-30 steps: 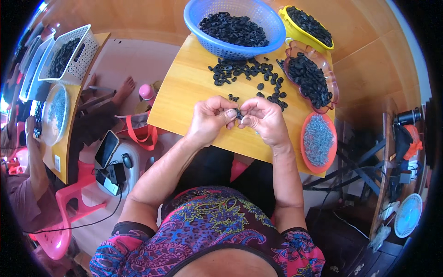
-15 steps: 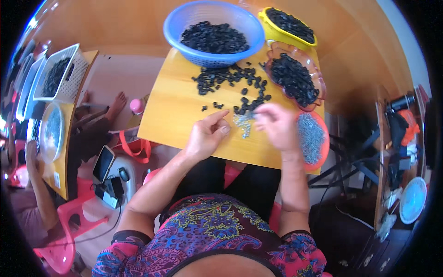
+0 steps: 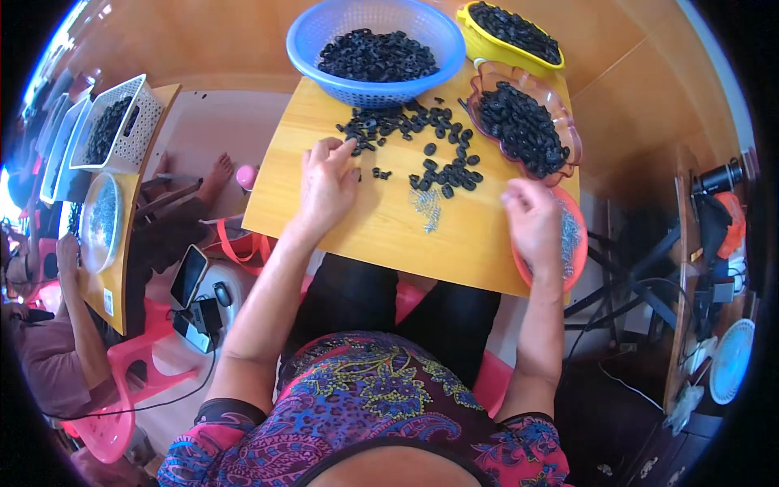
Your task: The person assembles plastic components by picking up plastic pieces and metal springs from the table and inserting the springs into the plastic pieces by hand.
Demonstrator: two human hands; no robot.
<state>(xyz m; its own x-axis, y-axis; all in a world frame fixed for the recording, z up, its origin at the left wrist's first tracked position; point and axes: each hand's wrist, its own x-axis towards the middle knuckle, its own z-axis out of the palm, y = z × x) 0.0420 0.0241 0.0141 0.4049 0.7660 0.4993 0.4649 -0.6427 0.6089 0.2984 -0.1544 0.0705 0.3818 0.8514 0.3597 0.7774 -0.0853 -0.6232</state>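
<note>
My left hand (image 3: 326,183) hovers at the left edge of a scatter of small black plastic parts (image 3: 406,122), index finger stretched toward them and thumb apart, beside a loose dark piece. Over the rim of a red-orange dish (image 3: 582,258) holding small silvery screws (image 3: 570,239), my right hand (image 3: 535,223) has its fingers drawn together; whatever may be between them is too small to make out. A little heap of screws (image 3: 427,209) lies on the table, just below several oval black parts (image 3: 451,174).
A blue basket (image 3: 302,61) of black parts stands at the table's far side. A yellow basket (image 3: 503,50) and a scalloped, clear-brown tray (image 3: 571,138), both full of black parts, are at the right. To the left, another person's arm (image 3: 85,341) rests by a second table (image 3: 122,284).
My left hand has moved away from the screw heap, up and left to the black parts. My right hand has shifted right, from the heap to the red-orange dish.
</note>
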